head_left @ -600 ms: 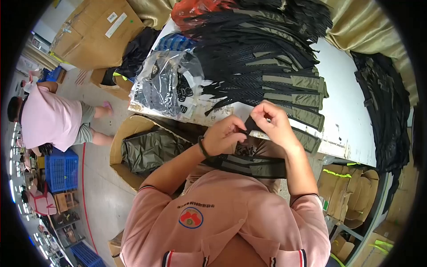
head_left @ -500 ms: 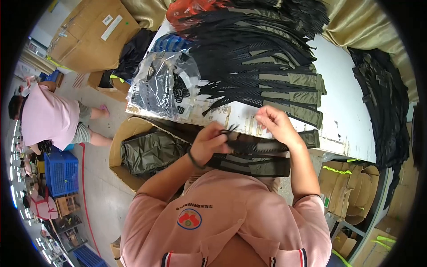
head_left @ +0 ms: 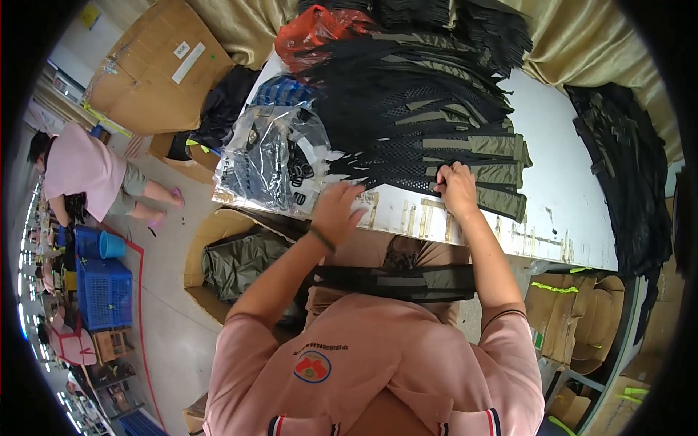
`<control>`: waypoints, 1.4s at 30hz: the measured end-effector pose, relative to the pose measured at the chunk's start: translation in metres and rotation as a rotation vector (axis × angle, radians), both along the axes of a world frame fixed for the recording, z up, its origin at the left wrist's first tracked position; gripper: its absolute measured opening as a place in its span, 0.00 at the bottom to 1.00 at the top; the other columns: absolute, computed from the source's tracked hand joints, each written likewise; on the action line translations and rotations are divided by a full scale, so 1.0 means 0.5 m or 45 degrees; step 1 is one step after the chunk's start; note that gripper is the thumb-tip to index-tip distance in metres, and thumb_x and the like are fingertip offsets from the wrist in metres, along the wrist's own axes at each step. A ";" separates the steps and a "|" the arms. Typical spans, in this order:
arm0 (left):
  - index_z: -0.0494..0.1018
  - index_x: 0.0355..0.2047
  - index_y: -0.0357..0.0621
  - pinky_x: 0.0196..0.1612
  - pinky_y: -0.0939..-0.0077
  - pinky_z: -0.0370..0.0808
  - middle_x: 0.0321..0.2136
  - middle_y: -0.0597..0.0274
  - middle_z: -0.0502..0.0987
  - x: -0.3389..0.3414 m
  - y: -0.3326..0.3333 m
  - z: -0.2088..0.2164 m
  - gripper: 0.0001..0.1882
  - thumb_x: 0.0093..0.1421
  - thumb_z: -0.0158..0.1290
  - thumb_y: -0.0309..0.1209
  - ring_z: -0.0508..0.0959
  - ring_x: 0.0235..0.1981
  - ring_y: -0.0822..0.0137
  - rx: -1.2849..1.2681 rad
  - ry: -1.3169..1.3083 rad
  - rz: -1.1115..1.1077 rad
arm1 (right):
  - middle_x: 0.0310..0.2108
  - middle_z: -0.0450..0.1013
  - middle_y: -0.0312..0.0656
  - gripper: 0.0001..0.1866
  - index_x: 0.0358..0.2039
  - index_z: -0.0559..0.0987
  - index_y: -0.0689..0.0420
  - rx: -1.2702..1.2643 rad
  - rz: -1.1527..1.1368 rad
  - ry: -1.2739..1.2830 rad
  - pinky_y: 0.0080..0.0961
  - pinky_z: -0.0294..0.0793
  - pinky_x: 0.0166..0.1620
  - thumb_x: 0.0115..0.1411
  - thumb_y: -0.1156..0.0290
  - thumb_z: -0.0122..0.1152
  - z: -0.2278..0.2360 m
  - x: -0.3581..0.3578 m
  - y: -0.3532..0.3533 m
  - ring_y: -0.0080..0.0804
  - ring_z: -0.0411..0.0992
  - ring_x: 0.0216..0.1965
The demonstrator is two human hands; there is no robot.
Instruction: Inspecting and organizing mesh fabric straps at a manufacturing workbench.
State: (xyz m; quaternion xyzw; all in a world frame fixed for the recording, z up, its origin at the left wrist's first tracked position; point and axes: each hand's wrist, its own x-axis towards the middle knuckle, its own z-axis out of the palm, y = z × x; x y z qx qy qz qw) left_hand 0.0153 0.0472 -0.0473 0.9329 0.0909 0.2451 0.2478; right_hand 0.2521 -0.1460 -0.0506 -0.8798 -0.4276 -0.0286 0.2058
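On the white table's front part lies a row of black mesh and olive fabric straps (head_left: 472,171), overlapping one another, their thin black ends pointing left. My right hand (head_left: 459,190) is on the nearest strap (head_left: 500,203), its fingers curled over the mesh edge. At the thin ends of the row is my left hand (head_left: 337,212), thumb apart from the fingers, nothing visible in it. Across my lap rests another black and olive strap piece (head_left: 432,282); whether several are stacked there I cannot tell.
A clear plastic bag of black buckles (head_left: 273,156) sits on the table's left, beside a red plastic bag (head_left: 316,36). Below it stands an open carton (head_left: 195,254) with dark olive fabric. Black pieces (head_left: 625,167) hang at the right. Another person (head_left: 87,171) bends near blue crates (head_left: 105,291).
The strap that was between my hands is now down on my lap. Both hands have moved forward to the table, the right one onto the nearest strap. The other person has shifted slightly.
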 end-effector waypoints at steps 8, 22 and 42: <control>0.76 0.31 0.50 0.44 0.62 0.65 0.30 0.64 0.73 0.117 0.069 -0.010 0.07 0.54 0.54 0.36 0.72 0.40 0.58 0.423 0.294 -0.210 | 0.21 0.71 0.40 0.10 0.26 0.69 0.54 0.111 0.186 0.269 0.32 0.63 0.42 0.47 0.80 0.62 0.031 -0.010 -0.061 0.42 0.70 0.30; 0.75 0.34 0.44 0.37 0.61 0.72 0.33 0.57 0.76 0.064 0.054 0.007 0.13 0.55 0.53 0.40 0.76 0.34 0.53 0.051 0.437 -0.188 | 0.22 0.73 0.43 0.09 0.26 0.69 0.55 0.132 0.008 0.504 0.32 0.64 0.41 0.49 0.80 0.59 -0.010 0.023 -0.078 0.46 0.70 0.29; 0.68 0.35 0.40 0.23 0.78 0.72 0.22 0.60 0.76 0.038 0.014 0.062 0.06 0.60 0.49 0.29 0.76 0.18 0.70 -0.838 0.603 -0.121 | 0.31 0.75 0.48 0.07 0.32 0.76 0.58 0.219 0.426 0.763 0.35 0.72 0.36 0.55 0.69 0.59 0.042 -0.158 0.071 0.49 0.73 0.33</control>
